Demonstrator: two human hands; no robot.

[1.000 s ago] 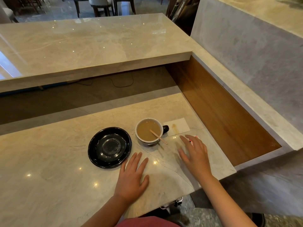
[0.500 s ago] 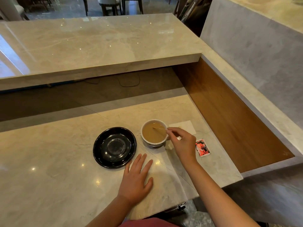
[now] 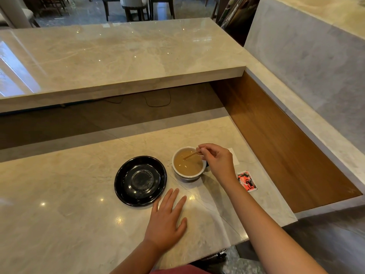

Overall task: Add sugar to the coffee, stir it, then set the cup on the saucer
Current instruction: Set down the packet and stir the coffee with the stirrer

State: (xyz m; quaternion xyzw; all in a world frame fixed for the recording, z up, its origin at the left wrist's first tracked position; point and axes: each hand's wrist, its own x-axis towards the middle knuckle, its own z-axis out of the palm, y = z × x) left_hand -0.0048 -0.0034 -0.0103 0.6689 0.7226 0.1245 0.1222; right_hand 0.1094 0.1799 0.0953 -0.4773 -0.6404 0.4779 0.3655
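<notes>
A pale polished marble counter (image 3: 59, 214) fills the lower half of the frame. On it, left of centre, sits a glossy round black saucer (image 3: 140, 180), bare. Just to its right stands a white ceramic cup of milky brown coffee (image 3: 188, 164), not touching it. The left hand (image 3: 166, 218) lies flat and open at lower centre, holding nothing. The right hand (image 3: 217, 161) pinches a thin wooden stir stick (image 3: 194, 154), its tip dipped in the coffee: stirring seems underway. Next, the cup needs a level lift onto the saucer's centre. A small red-printed sugar packet (image 3: 247, 180) lies at right; whether emptied is unclear. The cup's dark handle is mostly hidden behind the right hand.
</notes>
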